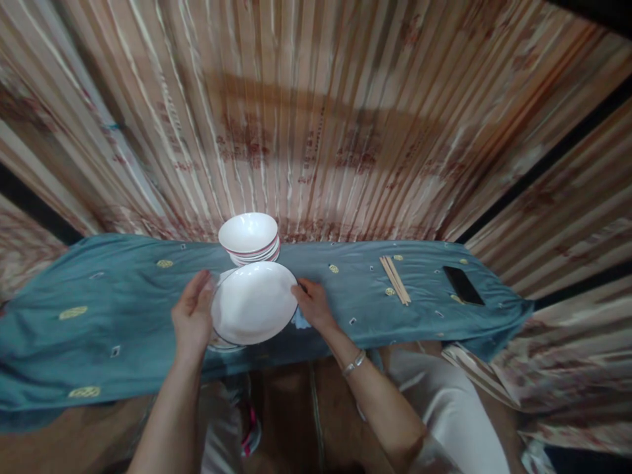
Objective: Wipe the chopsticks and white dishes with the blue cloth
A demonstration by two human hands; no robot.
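My right hand [315, 303] grips the right rim of a white plate [254, 303], with its thumb over the edge. Close by the plate's left edge is my left hand [191, 317], slightly blurred, its fingers stretched out and holding nothing that I can see. The white plate is over at least one other plate [224, 345], whose patterned rim shows at the lower left; most of that one is hidden. Just behind stands a stack of white bowls [249, 236] with red rims.
A teal patterned cloth [133, 309] covers the long narrow table. Several wooden chopsticks [395, 280] lie to the right, with a black phone [463, 285] farther right. A pleated curtain [316, 131] hangs right behind the table.
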